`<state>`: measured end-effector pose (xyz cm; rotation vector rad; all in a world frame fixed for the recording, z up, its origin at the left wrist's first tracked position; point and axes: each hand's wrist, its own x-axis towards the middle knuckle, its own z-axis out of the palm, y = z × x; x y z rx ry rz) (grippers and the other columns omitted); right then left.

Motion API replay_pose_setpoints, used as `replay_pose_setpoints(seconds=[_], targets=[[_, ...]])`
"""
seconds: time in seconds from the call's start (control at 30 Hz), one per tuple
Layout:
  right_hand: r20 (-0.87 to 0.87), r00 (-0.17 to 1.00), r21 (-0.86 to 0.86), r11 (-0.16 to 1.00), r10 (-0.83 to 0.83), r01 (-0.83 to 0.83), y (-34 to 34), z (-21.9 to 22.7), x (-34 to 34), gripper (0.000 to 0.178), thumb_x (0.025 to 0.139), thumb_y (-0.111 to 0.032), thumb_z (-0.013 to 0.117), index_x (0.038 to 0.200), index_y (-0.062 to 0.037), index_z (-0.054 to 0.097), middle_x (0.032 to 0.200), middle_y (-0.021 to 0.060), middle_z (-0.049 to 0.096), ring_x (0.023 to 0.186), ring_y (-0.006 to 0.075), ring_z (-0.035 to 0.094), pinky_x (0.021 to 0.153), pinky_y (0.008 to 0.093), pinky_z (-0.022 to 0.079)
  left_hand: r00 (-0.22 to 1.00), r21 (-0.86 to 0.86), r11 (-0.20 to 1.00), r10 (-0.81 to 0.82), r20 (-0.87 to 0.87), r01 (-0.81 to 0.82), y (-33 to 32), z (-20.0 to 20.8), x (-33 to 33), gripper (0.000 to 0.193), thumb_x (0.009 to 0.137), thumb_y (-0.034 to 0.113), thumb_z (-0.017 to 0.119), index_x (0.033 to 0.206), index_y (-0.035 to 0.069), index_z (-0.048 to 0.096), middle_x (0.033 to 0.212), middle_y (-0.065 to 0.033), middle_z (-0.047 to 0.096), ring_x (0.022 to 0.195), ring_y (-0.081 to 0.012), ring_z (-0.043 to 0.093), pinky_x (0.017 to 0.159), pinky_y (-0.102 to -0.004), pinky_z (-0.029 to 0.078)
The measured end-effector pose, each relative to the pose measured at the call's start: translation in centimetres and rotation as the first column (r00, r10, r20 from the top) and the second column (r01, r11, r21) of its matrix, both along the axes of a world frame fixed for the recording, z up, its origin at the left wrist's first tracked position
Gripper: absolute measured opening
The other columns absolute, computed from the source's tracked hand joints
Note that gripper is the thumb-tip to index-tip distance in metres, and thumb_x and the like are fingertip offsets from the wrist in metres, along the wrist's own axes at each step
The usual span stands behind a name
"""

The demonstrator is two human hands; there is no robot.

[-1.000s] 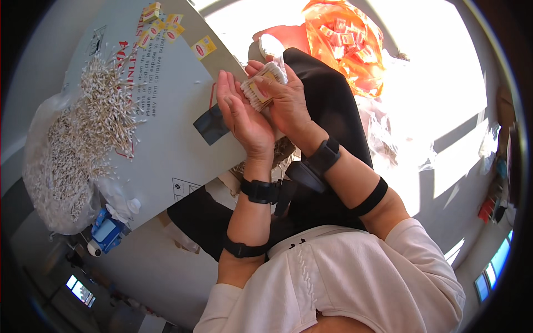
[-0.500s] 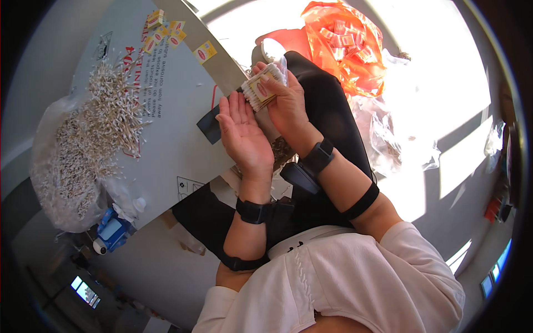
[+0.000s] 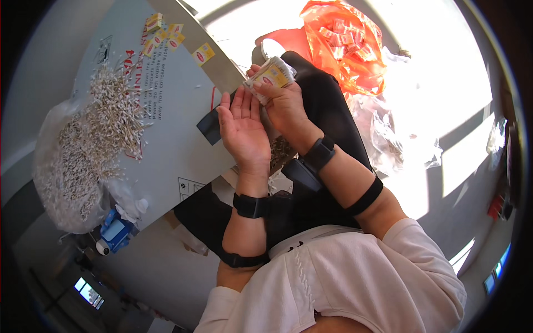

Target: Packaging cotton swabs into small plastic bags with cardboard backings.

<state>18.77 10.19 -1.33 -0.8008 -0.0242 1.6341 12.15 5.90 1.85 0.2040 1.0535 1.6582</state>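
Head view: a clear-wrapped pack of cotton swabs (image 3: 273,76) with a yellow-and-white printed label is held up at the far side of the person's lap, just right of the table edge, its label facing up. The right hand (image 3: 287,108) grips it, thumb pressed across the near part of the label and the fingers mostly hidden beneath. Just left of it and a little nearer, the left hand (image 3: 247,133) is open and holds nothing, palm up, fingers extended toward the pack; whether its fingertips touch the wrapper I cannot tell. Each wrist wears a black strap, and farther up each forearm sits another dark band.

Below the hands are the black trousers (image 3: 319,89) of the seated person, whose cream top (image 3: 344,272) fills the near part of the scene. To the left stands the table (image 3: 177,141), its grey surface covered with printing. A dark rectangular piece (image 3: 209,126) lies at its right edge, beside the left hand. Farther off on the table, one yellow-and-white card (image 3: 203,54) lies apart from a small cluster of similar cards (image 3: 161,40). On the left side, loose cotton swabs (image 3: 119,108) spread in a heap out of a clear plastic bag (image 3: 47,166), with a blue-and-white object (image 3: 115,232) near it.

Far right of the lap, an orange plastic bag (image 3: 313,22) gapes open around small red-and-white packs (image 3: 341,39); nearer, crumpled clear plastic (image 3: 386,136) lies on the sunlit floor (image 3: 438,61).
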Motion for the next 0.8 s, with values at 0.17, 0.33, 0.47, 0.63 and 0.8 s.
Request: replay_pose_setpoints(seconds=[0.17, 0.33, 0.47, 0.63, 0.8], targets=[[-0.179, 0.983, -0.040, 0.999, -0.043, 0.036, 0.3, -0.2, 0.7, 0.042, 0.085, 0.007, 0.061, 0.125, 0.0024, 0.050, 0.119, 0.0176, 0.061, 0.114, 0.0283, 0.059, 0.101, 0.0397, 0.048, 0.994, -0.172, 0.982, -0.089, -0.067, 0.076, -1.0, 0.5, -0.8, 0.063, 0.101, 0.040, 0.043, 0.139, -0.008, 0.026, 0.132, -0.0317, 0.042, 0.126, -0.0366, 0.045, 0.109, -0.0472, 0.036], [-0.226, 0.970, -0.048, 0.996, -0.086, 0.077, 0.8, -0.3, 0.5, 0.038, 0.087, 0.003, 0.062, 0.123, 0.0021, 0.051, 0.117, 0.0184, 0.062, 0.113, 0.0286, 0.060, 0.101, 0.0398, 0.048, 0.985, -0.180, 0.969, -0.173, 0.003, 0.171, -0.7, 0.9, -1.6, 0.066, 0.101, 0.044, 0.041, 0.138, -0.009, 0.026, 0.135, -0.0327, 0.043, 0.126, -0.0389, 0.046, 0.107, -0.0479, 0.037], [-0.105, 0.993, 0.013, 0.998, -0.053, 0.054, 0.6, -0.8, 0.1, 0.034, 0.088, 0.002, 0.063, 0.120, 0.0021, 0.055, 0.116, 0.0179, 0.063, 0.111, 0.0279, 0.062, 0.098, 0.0385, 0.050, 0.976, -0.178, 0.960, -0.212, 0.057, 0.218, -0.3, 1.0, -1.9, 0.064, 0.101, 0.044, 0.038, 0.137, -0.009, 0.028, 0.137, -0.0307, 0.042, 0.127, -0.0383, 0.046, 0.109, -0.0480, 0.035], [-0.041, 0.998, 0.057, 0.997, -0.047, 0.049, 0.5, -0.7, -0.4, 0.030, 0.084, 0.004, 0.065, 0.113, 0.0011, 0.056, 0.110, 0.0145, 0.066, 0.107, 0.0257, 0.064, 0.093, 0.0350, 0.052, 0.957, -0.084, 0.957, -0.266, 0.120, 0.277, -0.2, 0.9, -2.2, 0.066, 0.101, 0.048, 0.034, 0.138, -0.007, 0.028, 0.140, -0.0280, 0.042, 0.127, -0.0366, 0.046, 0.109, -0.0459, 0.035], [-0.109, 0.994, 0.045, 0.998, -0.031, 0.036, 0.6, -0.7, 0.2, 0.037, 0.081, 0.007, 0.066, 0.116, 0.0018, 0.054, 0.111, 0.0154, 0.065, 0.109, 0.0269, 0.063, 0.096, 0.0369, 0.050, 0.958, -0.182, 0.941, -0.273, 0.090, 0.285, 0.1, 1.4, -2.4, 0.062, 0.101, 0.048, 0.034, 0.136, -0.004, 0.032, 0.136, -0.0261, 0.046, 0.126, -0.0349, 0.047, 0.104, -0.0486, 0.039]])
